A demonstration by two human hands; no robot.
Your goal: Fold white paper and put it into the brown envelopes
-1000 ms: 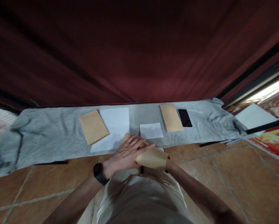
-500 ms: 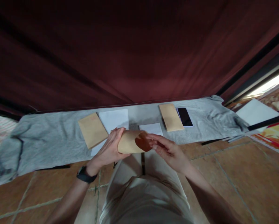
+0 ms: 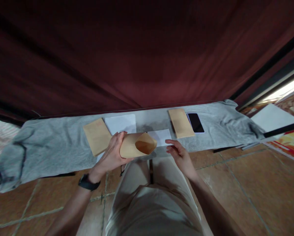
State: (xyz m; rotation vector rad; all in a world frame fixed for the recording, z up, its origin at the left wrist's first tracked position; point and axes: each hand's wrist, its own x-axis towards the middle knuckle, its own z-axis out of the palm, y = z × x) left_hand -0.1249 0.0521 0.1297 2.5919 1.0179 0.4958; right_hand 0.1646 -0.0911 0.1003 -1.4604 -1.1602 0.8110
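A: Where is the brown envelope (image 3: 130, 145), and how do the hands stand?
B: It is above the near edge of the grey cloth-covered table (image 3: 56, 141), about midway along; the left hand (image 3: 114, 150) is clamped on its left end, and its pointed mouth gapes toward the right hand (image 3: 181, 159); that one holds nothing, its fingers curled and a little apart, near the small white paper (image 3: 161, 136).
A: And that paper?
B: It lies flat toward the table's near edge; the envelope hides part of it.
A: What else is there?
B: Toward the table's left end, a flat envelope (image 3: 97, 136) overlaps a large white sheet (image 3: 122, 123); toward the right end lies a second flat envelope (image 3: 181, 123), a phone (image 3: 196, 123) just beside it, dark screen up.
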